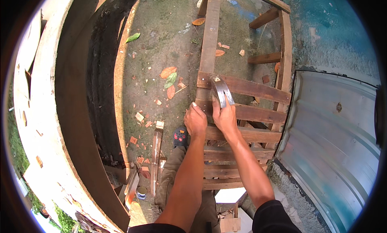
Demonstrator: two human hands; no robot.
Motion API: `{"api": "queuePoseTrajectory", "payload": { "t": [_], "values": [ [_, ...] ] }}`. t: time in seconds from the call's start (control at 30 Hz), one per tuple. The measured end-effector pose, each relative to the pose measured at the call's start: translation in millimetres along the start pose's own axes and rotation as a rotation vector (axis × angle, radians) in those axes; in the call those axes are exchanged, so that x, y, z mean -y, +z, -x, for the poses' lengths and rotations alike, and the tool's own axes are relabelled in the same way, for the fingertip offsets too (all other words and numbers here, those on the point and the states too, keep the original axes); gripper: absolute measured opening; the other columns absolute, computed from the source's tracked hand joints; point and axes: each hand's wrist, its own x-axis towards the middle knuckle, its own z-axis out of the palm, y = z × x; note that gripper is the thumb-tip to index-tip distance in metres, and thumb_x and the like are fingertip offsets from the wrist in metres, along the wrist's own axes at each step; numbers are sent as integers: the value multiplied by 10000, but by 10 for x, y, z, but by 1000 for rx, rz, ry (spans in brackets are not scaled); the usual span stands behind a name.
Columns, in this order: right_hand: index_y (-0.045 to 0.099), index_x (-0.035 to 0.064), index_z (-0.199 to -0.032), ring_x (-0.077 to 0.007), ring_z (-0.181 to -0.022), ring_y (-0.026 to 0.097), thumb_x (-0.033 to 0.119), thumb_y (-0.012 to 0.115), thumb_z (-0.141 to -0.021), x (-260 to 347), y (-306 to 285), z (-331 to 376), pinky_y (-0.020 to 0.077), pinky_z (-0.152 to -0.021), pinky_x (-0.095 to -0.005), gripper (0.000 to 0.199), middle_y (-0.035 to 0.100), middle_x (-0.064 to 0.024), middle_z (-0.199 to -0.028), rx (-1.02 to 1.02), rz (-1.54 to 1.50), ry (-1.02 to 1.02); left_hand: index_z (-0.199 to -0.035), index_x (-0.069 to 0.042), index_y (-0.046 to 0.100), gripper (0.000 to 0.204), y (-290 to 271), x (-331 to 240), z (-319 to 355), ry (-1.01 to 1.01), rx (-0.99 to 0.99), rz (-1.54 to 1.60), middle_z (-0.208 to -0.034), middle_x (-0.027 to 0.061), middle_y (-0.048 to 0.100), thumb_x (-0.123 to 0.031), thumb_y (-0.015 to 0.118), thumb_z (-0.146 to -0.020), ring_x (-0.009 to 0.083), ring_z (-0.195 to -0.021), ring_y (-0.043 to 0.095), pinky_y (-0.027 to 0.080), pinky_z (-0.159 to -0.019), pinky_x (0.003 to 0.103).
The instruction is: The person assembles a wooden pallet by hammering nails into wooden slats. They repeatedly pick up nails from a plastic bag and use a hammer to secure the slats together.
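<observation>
Prying w/ a claw hammer [222,92], right hand [225,118] wraps the handle, claw set at a nail on the wooden pallet frame's [246,86] top slat; left hand [195,121] presses flat, fingers closed, on the upright rail to steady it. Wood chips [139,117] litter the ground.

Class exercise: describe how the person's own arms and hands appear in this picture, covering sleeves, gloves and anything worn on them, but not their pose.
Both forearms are bare from the lower edge up. The left hand and right hand wear no gloves, and no watch, ring or bracelet shows. Dark, black-looking sleeves cover the upper arms and end about the elbows, like a short-sleeved shirt. No markings can be made out on the fabric.
</observation>
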Motion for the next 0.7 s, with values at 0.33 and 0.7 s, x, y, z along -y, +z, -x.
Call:
{"api": "queuePoseTrajectory", "payload": {
  "t": [0.33, 0.7],
  "values": [
    [586, -13, -1134, -458, -877, 697, 136, 676, -925, 248, -556, 701, 536, -752, -450, 272, 701, -257, -895, 0, -120, 429, -977, 42, 644, 431, 8, 55, -46, 13, 5, 29, -912, 307, 687, -266, 357, -1071, 494, -866, 657, 505, -790, 578],
    [662, -55, -1149, -319, -814, 703, 163, 715, -947, -592, -851, 3578, 549, -764, -435, 301, 715, -193, -899, -502, 38, 904, -995, 78, 626, 510, -42, -91, 25, 103, -59, 8, -888, 367, 658, -317, 315, -1078, 565, -870, 618, 464, -789, 625]
  ]
}}
